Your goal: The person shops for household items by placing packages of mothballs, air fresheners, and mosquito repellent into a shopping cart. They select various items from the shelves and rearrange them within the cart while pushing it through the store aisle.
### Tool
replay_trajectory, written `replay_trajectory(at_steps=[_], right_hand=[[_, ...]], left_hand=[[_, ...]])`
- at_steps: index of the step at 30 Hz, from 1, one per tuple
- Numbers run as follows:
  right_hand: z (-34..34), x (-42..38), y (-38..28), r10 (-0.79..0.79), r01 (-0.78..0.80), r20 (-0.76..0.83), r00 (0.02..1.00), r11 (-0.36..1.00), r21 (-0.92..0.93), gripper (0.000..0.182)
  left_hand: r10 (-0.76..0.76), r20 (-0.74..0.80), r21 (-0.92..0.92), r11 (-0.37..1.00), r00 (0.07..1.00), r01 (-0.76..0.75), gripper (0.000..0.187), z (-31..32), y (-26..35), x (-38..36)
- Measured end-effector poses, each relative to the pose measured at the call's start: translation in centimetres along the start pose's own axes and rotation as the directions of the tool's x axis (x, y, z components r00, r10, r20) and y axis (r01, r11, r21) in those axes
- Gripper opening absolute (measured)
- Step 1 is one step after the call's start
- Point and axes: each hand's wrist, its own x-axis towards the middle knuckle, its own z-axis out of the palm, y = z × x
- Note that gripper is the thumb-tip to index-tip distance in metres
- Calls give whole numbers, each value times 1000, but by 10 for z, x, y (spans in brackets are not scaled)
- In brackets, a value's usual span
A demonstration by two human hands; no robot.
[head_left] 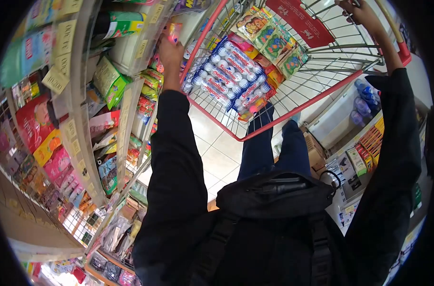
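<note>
My left hand (pixel 171 53) is raised at the shelf beside the cart, fingers closed around a small orange-and-pink packet (pixel 175 32). My right hand (pixel 362 15) grips the far right part of the wire shopping cart (pixel 293 113), which has a red rim. Inside the cart lie blue-and-white packs of white balls (pixel 226 71) printed "Swallow". Behind them are green and yellow picture packets (pixel 269 40), with orange and red packets partly hidden underneath.
Shelves with price labels (pixel 64 43) line the left side, holding several colourful bags such as a green pouch (pixel 110 81) and a red bag (pixel 35 119). At right, a low shelf carries blue-capped bottles (pixel 364 102) and boxes (pixel 356 159). Pale floor tiles (pixel 217 159) show below the cart.
</note>
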Motion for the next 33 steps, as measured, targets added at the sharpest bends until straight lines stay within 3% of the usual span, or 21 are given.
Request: replay_trajectory(at_steps=[1, 2, 4, 6, 8, 9, 10, 12, 14, 15, 18, 26, 33], right_hand=[[3, 26, 42, -45, 49, 92, 995, 997, -51, 43], [6, 52, 75, -86, 106, 184, 979, 989, -99, 54], [5, 38, 50, -57, 65, 189, 980, 997, -37, 52], [8, 41, 53, -90, 84, 158, 983, 996, 42, 51], [8, 41, 49, -81, 70, 177, 981, 995, 68, 49], [8, 46, 57, -91, 87, 182, 979, 996, 29, 47], [9, 53, 60, -103, 107, 186, 977, 994, -11, 46], [7, 41, 48, -107, 95, 191, 976, 993, 69, 44], [10, 49, 54, -114, 106, 188, 976, 993, 49, 42], [10, 48, 50, -115, 106, 183, 976, 993, 53, 42], [9, 43, 46, -123, 112, 175, 977, 991, 70, 42], [3, 35, 33, -123, 132, 176, 977, 990, -44, 42], [4, 32, 31, -124, 129, 209, 970, 992, -11, 37]], left_hand=[[-76, 85, -37, 996, 993, 79, 62, -19, -1, -15], [-63, 71, -94, 993, 995, 70, 59, -41, 3, -32], [-55, 35, -194, 979, 998, 61, 53, -87, 10, -73], [-181, 164, -206, 955, 970, 214, 53, -112, 6, -121], [-158, 109, -370, 910, 981, 187, 54, -115, -4, -182], [-316, 237, -562, 727, 919, 395, 53, -120, 2, -213], [-411, 389, -692, 460, 824, 556, 52, -129, 12, -241], [-347, 723, -661, -95, 598, 744, 55, -162, 43, -285], [-292, 678, -725, -418, 675, 547, 48, -165, 69, -322], [-344, 680, -712, -523, 648, 469, 38, -177, 89, -326], [-335, 568, -661, -730, 752, 173, 38, -189, 124, -325], [-413, 261, -776, -627, 872, -64, 38, -214, 171, -297], [-477, 263, -794, -601, 838, -93, 38, -212, 174, -291]])
